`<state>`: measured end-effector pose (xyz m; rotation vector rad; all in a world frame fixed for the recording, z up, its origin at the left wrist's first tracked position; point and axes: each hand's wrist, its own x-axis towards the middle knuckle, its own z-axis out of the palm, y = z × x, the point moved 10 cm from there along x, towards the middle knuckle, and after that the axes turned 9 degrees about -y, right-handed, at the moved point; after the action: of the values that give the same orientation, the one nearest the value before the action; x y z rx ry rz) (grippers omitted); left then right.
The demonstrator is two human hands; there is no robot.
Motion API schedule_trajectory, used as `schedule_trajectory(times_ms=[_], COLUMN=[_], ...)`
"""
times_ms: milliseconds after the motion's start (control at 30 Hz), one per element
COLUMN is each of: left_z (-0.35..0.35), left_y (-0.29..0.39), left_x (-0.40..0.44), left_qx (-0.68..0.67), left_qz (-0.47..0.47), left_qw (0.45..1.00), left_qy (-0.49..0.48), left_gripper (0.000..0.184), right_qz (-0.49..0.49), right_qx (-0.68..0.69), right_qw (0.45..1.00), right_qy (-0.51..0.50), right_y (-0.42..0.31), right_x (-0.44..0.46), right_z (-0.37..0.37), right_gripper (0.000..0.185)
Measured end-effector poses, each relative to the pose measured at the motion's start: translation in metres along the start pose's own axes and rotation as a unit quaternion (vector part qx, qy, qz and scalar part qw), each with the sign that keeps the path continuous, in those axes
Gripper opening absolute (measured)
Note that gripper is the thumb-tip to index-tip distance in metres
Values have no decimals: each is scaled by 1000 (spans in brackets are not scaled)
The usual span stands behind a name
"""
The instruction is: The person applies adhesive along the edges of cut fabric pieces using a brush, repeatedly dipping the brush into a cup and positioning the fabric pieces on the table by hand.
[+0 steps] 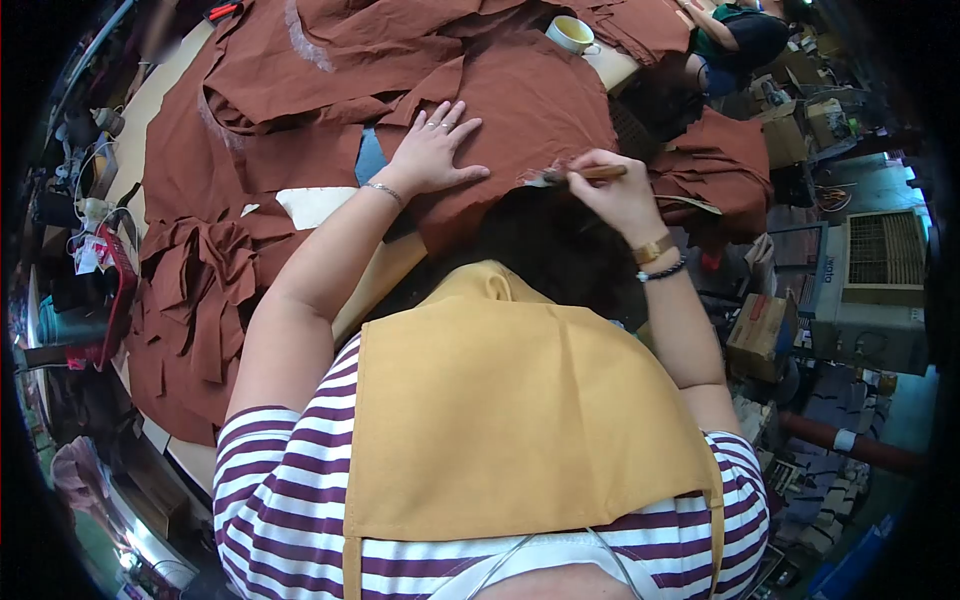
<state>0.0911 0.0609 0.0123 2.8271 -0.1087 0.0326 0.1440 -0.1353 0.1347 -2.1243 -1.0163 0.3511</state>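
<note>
My left hand (pixel 436 152) lies flat on reddish-brown fabric (pixel 530 95), its fingers spread. At the near right edge of that same piece, my right hand (pixel 612 200) grips a brush (pixel 604 173) by its wooden handle. The brush's pale tip rests at the fabric edge, where whitish, frayed marks show. Beyond my hands stands a white cup (pixel 571 35) with something yellowish inside. A white piece (pixel 315 207) and a bit of blue material show beside my left forearm, partly covered by the brown cloth.
More brown fabric (pixel 200 300) is heaped across the table (pixel 130 160) and hangs at its left side. Another person (pixel 745 40) is at the upper right. Cardboard boxes (pixel 762 335) stand on the right. A red-handled tool (pixel 222 13) lies at the far left.
</note>
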Motion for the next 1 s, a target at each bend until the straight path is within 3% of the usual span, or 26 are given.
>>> schedule_trajectory(times_ms=[100, 200, 233, 367, 467, 567, 733, 800, 867, 933, 1000], left_z=[-1, -3, -3, -5, -4, -1, -3, -3, -3, -2, -2], left_y=[-1, -1, 0, 0, -1, -3, -2, -2, -2, -2, -1], left_x=[-1, 1, 1, 6, 11, 17, 30, 35, 41, 43, 47], left_qx=[0, -4, -1, 9, 6, 8, 4, 1, 4, 6, 9], left_qz=[6, 3, 6, 23, 43, 51, 85, 97, 109, 119, 129], left_qw=[1000, 1000, 1000, 1000, 999, 999, 996, 995, 994, 993, 992], left_qy=[7, 7, 14, 20, 25, 14, 15, 5, 12, 12, 9], left_gripper=[87, 87, 87, 88, 87, 86, 86, 85, 85, 85, 85], right_qz=[-30, -17, 32, -26, -78, -4, -92, -137, -74, -83, -130], right_qx=[-14, -60, -133, 31, 14, -91, 32, -19, -14, -73, -38], right_qw=[997, 996, 988, 997, 992, 989, 991, 985, 988, 987, 985], right_qy=[-67, -60, -77, -65, -102, -113, -95, -108, -133, -120, -105], right_y=[-19, 2, 10, -17, -27, -7, -36, -42, -26, -28, -46], right_x=[8, 6, 4, 14, 10, 4, 12, 8, 7, 10, 14], right_z=[39, 16, 8, 34, 46, 19, 51, 57, 42, 29, 34], right_gripper=[11, 11, 12, 12, 11, 12, 12, 12, 12, 11, 12])
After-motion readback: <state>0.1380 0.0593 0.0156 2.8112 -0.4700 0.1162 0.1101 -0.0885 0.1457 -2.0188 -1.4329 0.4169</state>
